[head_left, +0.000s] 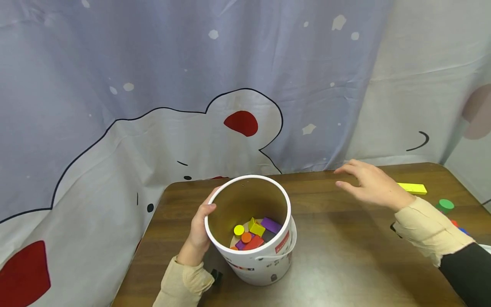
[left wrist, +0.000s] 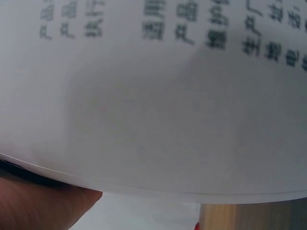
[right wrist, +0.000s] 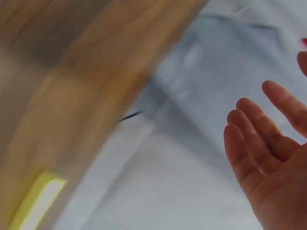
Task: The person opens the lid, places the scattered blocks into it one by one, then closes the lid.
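Note:
A white bucket with printed marks and a white handle stands tilted a little on the table. My left hand grips its rim at the left, thumb over the edge. Inside lie several toy blocks: a yellow cylinder, an orange cylinder, a yellow block, a red block and a purple block. To the right of the bucket, my right hand is held above the table with nothing in it. The right wrist view shows its fingers loosely extended. Printed text on the bucket fills the left wrist view.
Near the right edge of the brown table lie a yellow bar and a green cylinder. Red and blue pieces show partly behind my right sleeve. A patterned curtain hangs behind the table.

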`<state>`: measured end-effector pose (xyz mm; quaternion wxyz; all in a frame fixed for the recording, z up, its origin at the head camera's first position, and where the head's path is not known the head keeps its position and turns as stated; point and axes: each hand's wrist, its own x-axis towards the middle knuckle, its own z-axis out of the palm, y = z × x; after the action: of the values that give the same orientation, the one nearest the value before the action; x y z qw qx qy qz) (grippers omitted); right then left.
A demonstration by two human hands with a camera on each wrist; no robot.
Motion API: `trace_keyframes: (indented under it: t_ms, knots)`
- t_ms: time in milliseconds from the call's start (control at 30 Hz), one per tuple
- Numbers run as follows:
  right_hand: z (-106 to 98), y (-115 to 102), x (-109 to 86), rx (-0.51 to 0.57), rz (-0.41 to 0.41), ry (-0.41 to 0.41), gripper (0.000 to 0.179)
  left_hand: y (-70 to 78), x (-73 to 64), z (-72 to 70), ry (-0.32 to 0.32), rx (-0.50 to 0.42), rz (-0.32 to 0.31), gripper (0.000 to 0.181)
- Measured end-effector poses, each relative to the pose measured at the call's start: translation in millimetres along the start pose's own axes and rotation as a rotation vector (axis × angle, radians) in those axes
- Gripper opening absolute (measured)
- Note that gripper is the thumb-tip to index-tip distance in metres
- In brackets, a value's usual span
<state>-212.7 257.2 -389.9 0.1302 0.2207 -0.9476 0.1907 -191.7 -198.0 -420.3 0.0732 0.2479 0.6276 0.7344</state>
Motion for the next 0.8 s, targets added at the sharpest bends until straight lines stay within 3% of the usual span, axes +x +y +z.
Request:
trace_keyframes:
  t_ms: [200,400,533,800]
  knots:
    - [8.4,58.9,-15.3,-0.051,0.130,-0.120,0.040,6.4,-1.3,4.3,-0.010,0.008,0.028,0.058]
    - [16.3,104.2,-30.0,-0.085,0.194,-0.219,0.045,13.4,-1.4,10.4,0.016,0.008,0.000,0.053]
    - [18.6,121.7,-39.5,-0.125,0.219,-0.244,0.049,15.1,-1.3,11.3,0.038,0.020,-0.013,0.054]
    - [15.7,141.0,-53.2,-0.198,0.299,-0.216,0.056,14.4,-1.1,10.7,0.027,0.007,-0.008,0.054]
